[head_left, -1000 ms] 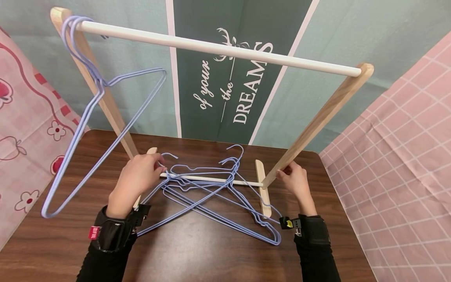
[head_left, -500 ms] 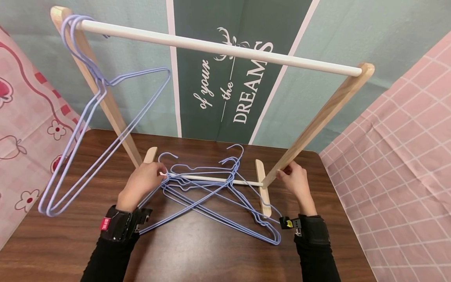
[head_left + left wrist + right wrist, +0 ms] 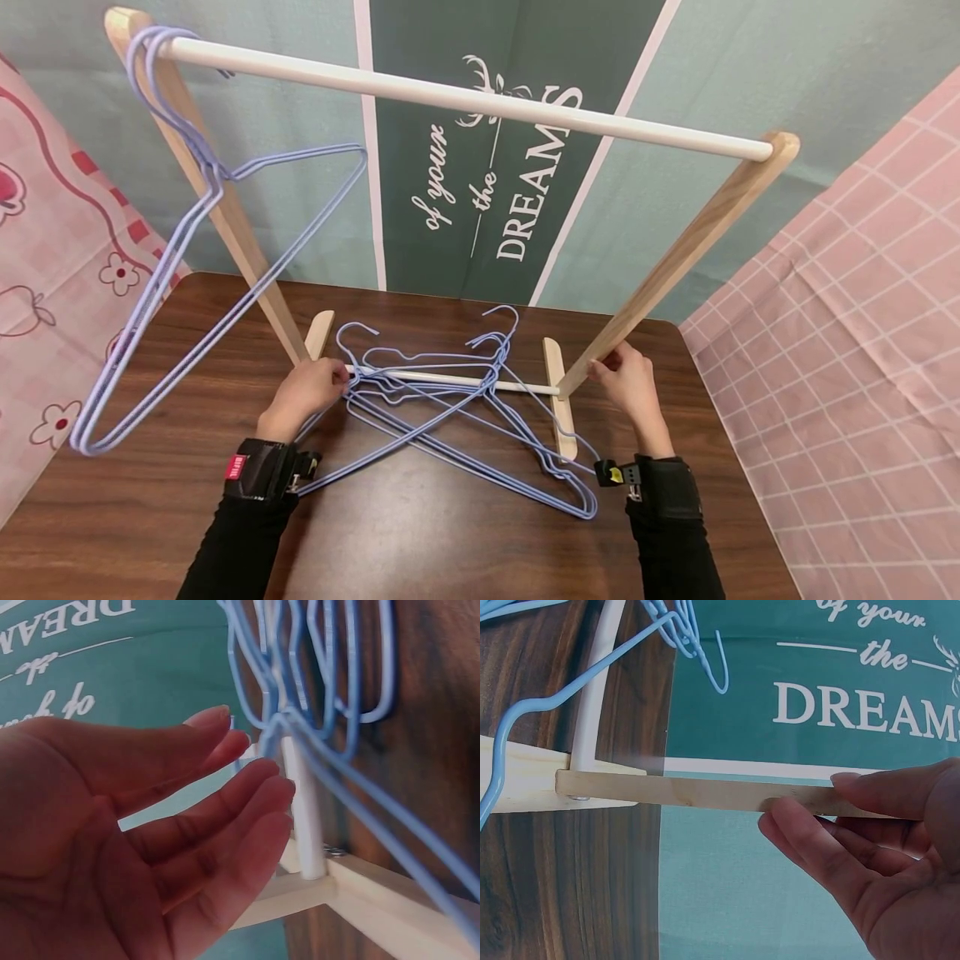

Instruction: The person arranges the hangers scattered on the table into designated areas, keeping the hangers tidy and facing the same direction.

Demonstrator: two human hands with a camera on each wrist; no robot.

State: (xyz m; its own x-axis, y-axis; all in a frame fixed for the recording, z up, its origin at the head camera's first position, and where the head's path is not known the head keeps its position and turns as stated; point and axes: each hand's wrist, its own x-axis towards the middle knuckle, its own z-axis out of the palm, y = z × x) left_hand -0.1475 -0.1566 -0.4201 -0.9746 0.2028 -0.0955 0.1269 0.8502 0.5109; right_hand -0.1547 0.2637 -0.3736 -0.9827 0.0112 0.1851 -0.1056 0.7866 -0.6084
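Note:
My right hand (image 3: 626, 379) pinches the lower part of the clothes rack's right wooden post (image 3: 727, 793) between thumb and fingers. By the foot of the left post (image 3: 243, 242), my left hand (image 3: 309, 390) has loosely bent fingers with nothing between them. Its fingertips (image 3: 262, 772) are close to the neck of a blue wire hanger (image 3: 274, 731). Several blue hangers (image 3: 420, 433) lie crossed in a pile over the rack's white lower bar (image 3: 442, 379), some hooks pointing left and others right. Two more blue hangers (image 3: 172, 250) hang from the top bar at its left end.
The white top bar (image 3: 465, 100) spans the two posts. Wooden feet (image 3: 318, 335) carry the rack on the brown table (image 3: 420, 550). Behind it hangs a green cloth (image 3: 420, 250) with lettering, and pink cloths (image 3: 862, 375) flank both sides.
My left hand has drawn down a little, away from the hangers' hooks toward the left post's foot. The hanging hangers have swung slightly. My right hand stays on the post.

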